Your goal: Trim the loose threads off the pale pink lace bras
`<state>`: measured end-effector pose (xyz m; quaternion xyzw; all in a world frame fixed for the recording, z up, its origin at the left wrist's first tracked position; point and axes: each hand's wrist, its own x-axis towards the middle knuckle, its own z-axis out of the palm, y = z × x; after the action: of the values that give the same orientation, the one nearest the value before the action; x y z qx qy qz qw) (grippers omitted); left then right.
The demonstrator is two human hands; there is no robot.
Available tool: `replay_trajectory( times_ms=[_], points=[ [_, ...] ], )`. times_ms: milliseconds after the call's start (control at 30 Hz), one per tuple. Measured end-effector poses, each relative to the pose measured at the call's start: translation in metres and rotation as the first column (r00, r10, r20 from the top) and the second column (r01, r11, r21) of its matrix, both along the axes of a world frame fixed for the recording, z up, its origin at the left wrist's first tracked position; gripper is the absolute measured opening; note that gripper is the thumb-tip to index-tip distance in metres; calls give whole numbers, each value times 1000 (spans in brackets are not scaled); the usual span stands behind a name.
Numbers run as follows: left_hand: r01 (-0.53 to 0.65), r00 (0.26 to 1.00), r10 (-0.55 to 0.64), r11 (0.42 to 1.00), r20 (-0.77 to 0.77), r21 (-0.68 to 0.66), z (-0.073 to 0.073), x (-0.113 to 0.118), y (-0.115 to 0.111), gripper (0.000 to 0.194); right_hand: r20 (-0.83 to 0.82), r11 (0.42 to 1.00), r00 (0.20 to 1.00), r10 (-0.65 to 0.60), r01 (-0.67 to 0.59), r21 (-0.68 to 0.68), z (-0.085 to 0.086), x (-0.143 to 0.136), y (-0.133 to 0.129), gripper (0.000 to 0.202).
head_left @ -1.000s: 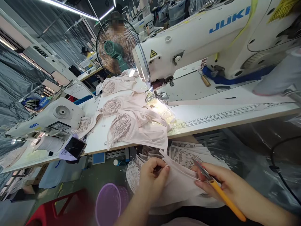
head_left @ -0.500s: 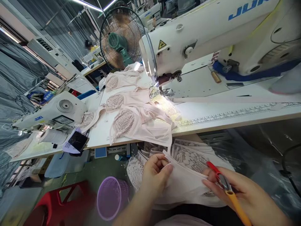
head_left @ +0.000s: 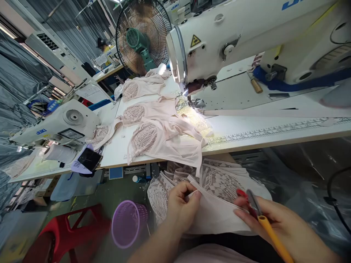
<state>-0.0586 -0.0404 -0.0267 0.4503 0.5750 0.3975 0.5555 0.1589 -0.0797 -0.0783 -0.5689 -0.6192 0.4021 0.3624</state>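
Note:
My left hand (head_left: 184, 206) is closed in a pinch on the edge of a pale pink lace garment (head_left: 216, 215), which hangs below the table edge over my lap. On the other side, my right hand (head_left: 276, 223) is closed around a small tool (head_left: 270, 228) with an orange handle, a metal middle and a red end. Its thumb and forefinger also pinch near the garment's edge; whether cloth lies between them I cannot tell. Pale lace cups (head_left: 160, 197) show behind my left hand. A pale pink bra (head_left: 175, 144) lies on the table just above, partly hanging over its edge.
A white sewing machine (head_left: 208, 47) stands on the table (head_left: 274, 133) at right, its lamp lit. More bra pieces (head_left: 134, 114) lie left of it. Further left are a second machine (head_left: 60, 120) and a phone (head_left: 89, 159). Below are a purple basket (head_left: 127, 223) and a red stool (head_left: 74, 228).
The tool in my right hand has turned, so its metal part points more upward and its red end shows less. The camera view has shifted slightly. My left hand keeps its pinch.

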Motion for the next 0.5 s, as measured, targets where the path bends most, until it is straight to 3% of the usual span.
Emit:
replay_trajectory(
  times_ms=[100,200,267,300,367,400,433,500],
  points=[
    [2,998,3,998,-67,69,-6,-2,-2,26,15,983,983,182,-182,-4,11,-2,3,34],
    [67,994,-53,988,-100,138,-13,-10,-3,23,-20,982,983,180,-179,53,15,-6,6,30],
    [103,976,-31,939,-217,328,-11,-18,-2,12,-34,977,980,198,-195,85,13,-7,8,25],
    [116,955,34,872,-295,476,-7,-20,-2,2,-25,972,976,214,-210,101,12,-7,9,22],
    [224,891,170,641,-421,734,7,-23,-2,25,16,957,966,257,-257,136,12,-6,11,21],
    [335,862,172,511,-476,792,15,-22,-2,32,36,948,961,273,-276,156,13,-5,12,22],
    [462,828,126,400,-547,792,23,-19,-2,35,50,940,957,286,-291,179,16,-4,13,22],
    [706,692,-53,257,-719,660,36,-9,1,28,62,925,948,311,-317,210,23,-3,14,21]
  ],
)
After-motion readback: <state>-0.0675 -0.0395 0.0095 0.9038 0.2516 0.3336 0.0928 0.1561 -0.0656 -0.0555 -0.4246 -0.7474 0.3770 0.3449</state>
